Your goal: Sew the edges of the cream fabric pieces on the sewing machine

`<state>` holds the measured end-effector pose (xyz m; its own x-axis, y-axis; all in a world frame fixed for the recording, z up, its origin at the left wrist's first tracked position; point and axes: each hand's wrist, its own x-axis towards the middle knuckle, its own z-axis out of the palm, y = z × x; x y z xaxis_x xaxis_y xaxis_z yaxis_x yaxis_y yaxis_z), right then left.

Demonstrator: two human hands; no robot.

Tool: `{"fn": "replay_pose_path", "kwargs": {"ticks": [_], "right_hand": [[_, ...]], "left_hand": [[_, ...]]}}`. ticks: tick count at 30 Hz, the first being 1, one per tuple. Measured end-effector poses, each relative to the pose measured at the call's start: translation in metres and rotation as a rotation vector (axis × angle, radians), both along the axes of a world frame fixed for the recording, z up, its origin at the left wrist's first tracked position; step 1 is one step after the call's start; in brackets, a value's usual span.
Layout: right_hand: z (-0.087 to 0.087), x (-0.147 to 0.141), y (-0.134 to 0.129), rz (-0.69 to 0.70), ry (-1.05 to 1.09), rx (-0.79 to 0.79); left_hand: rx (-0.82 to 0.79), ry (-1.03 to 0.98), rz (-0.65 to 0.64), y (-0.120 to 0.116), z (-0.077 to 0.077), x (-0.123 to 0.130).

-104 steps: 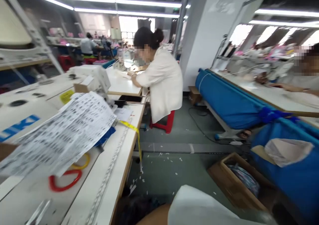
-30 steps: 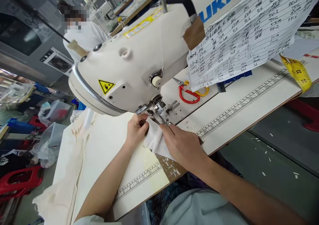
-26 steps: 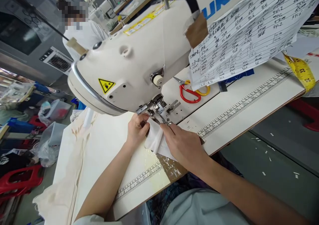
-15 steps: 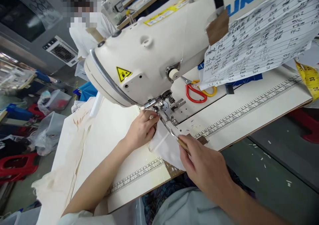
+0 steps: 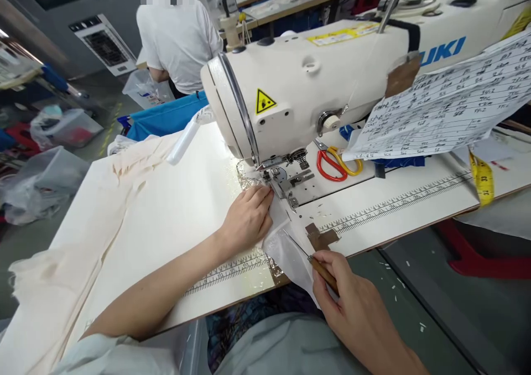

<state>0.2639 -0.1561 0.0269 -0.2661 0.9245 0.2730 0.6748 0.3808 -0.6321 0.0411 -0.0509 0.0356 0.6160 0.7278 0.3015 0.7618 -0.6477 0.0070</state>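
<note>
One sewing machine point(image 5: 298, 76) tops the white table point(image 5: 178, 198), a person point(image 5: 180, 43) beyond.

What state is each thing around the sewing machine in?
Left hand: resting on white fabric
Right hand: gripping awl
Awl: held, tip bare
White fabric: partly hanging off table
Scissors: lying flat, blades partly hidden
Handwritten sheet: creased
Tape measure: draped over the table
Sewing machine: can't tell if running

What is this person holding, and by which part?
The right hand holds a thin pointed tool by its brown handle. The left hand rests on white fabric; whether it grips any cannot be told.
</note>
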Motion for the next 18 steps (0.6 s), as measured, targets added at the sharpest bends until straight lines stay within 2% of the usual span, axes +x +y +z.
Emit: {"fn": "replay_pose_path", "kwargs": {"ticks": [8, 18], "right_hand": [[0.004, 0.002, -0.001, -0.01, 0.016, -0.043], [0.012, -0.002, 0.008, 0.059, -0.174, 0.127]], "left_hand": [[-0.019, 0.021, 0.005, -0.004, 0.0, -0.003], [-0.024, 0.089, 0.057, 0.0, 0.0, -0.002]]}}
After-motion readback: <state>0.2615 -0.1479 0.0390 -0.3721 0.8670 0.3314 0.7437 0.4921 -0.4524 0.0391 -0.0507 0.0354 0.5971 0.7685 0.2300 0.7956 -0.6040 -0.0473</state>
